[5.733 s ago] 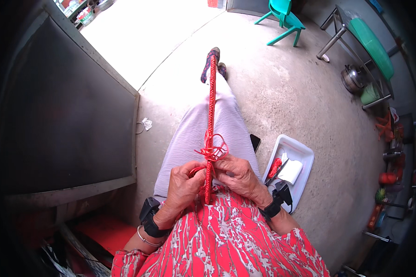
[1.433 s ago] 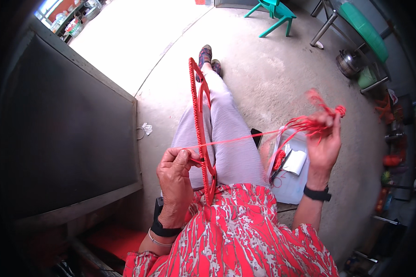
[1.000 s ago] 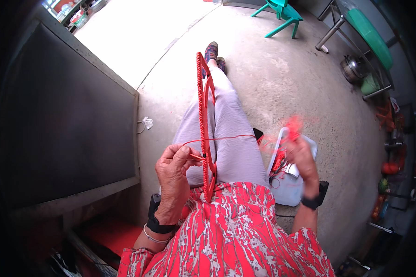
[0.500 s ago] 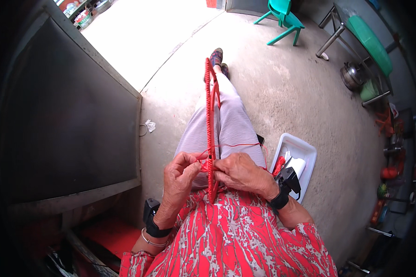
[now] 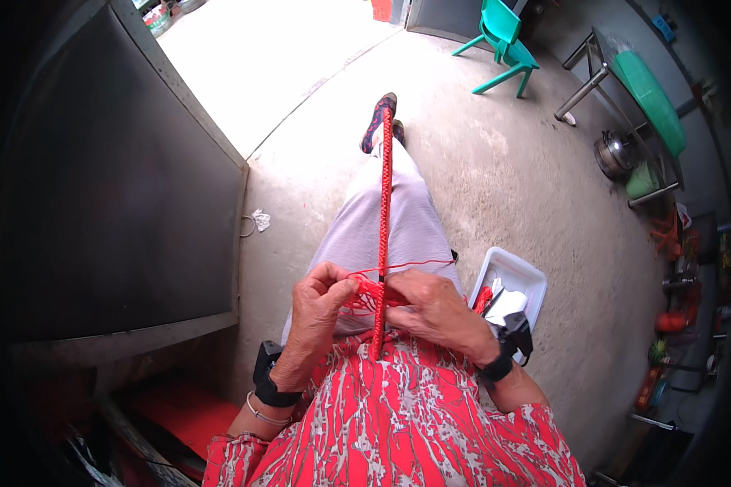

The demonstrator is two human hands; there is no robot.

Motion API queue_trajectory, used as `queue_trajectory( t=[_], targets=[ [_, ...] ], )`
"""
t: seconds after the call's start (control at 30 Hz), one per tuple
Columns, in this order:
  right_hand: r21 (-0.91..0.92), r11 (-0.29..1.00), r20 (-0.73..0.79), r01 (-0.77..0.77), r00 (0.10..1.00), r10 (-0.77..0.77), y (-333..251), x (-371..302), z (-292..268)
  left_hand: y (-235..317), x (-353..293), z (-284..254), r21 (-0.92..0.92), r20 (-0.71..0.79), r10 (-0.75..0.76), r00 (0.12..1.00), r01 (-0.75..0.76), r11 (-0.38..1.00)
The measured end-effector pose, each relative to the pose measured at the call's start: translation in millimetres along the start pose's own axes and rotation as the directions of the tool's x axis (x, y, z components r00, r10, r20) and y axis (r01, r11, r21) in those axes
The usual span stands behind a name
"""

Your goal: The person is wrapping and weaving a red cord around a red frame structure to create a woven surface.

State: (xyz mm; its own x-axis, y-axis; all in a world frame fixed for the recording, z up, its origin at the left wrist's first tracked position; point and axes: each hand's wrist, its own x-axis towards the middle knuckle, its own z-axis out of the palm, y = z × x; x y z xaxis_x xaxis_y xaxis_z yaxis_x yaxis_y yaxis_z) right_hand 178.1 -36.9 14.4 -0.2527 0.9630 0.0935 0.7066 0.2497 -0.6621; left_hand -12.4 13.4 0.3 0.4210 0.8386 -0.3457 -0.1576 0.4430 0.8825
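Note:
A long red frame bound with cord point(image 5: 386, 187) stands edge-on above my lap, its near end against my shirt and its far end over my shoes. Red netting point(image 5: 364, 294) stretches from the frame toward the left. My left hand point(image 5: 313, 304) pinches red cord at that netting, thumb against the fingers. Just right of the frame, my right hand point(image 5: 437, 308) is closed, its fingers curled toward the netting; whatever they grip is hidden. A thin red cord point(image 5: 418, 264) runs across my lap to the right.
A white plastic tray point(image 5: 536, 280) with red cord and white pieces lies on the floor at right. Farther off stand a green chair point(image 5: 503, 40), a metal-legged table point(image 5: 585, 89) and a pot point(image 5: 614, 154). A dark panel point(image 5: 130, 187) rises at left.
The frame has turned more squarely edge-on and leans slightly right at its far end. More red netting shows between my hands. My hands stay close to it on either side.

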Motion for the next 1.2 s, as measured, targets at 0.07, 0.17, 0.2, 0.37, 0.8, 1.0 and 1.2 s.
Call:
queue_trajectory(
  t=[0.07,0.17,0.2,0.37,0.8,1.0,1.2],
  targets=[
    [-0.042,0.994,-0.203,0.101,0.973,-0.108,-8,1,-18,8,-3,-3,0.050,-0.109,0.080,0.991,-0.075,0.996],
    [0.006,0.996,-0.190,0.088,0.978,-0.085,-18,9,-33,19,-8,1,0.075,-0.095,0.144,0.985,-0.137,0.988],
    [0.099,0.991,-0.187,0.092,0.980,-0.073,-21,12,-36,21,-8,3,0.106,-0.072,0.175,0.982,-0.167,0.980],
    [0.047,0.990,-0.185,0.132,0.975,-0.122,-34,33,-29,29,-12,9,0.208,-0.009,0.266,0.964,-0.258,0.944],
    [0.916,0.316,-0.366,0.248,0.840,0.400,21,-41,-106,26,-5,23,0.150,-0.122,0.541,0.832,-0.523,0.839],
    [0.818,-0.077,-0.448,0.570,0.716,0.536,103,-178,-185,-11,-17,26,-0.240,0.130,-0.219,0.967,0.245,0.939],
    [0.873,0.405,-0.464,0.272,0.208,0.861,164,-318,-169,-18,-2,32,-0.658,0.480,-0.167,0.861,0.479,0.582]
  ],
)
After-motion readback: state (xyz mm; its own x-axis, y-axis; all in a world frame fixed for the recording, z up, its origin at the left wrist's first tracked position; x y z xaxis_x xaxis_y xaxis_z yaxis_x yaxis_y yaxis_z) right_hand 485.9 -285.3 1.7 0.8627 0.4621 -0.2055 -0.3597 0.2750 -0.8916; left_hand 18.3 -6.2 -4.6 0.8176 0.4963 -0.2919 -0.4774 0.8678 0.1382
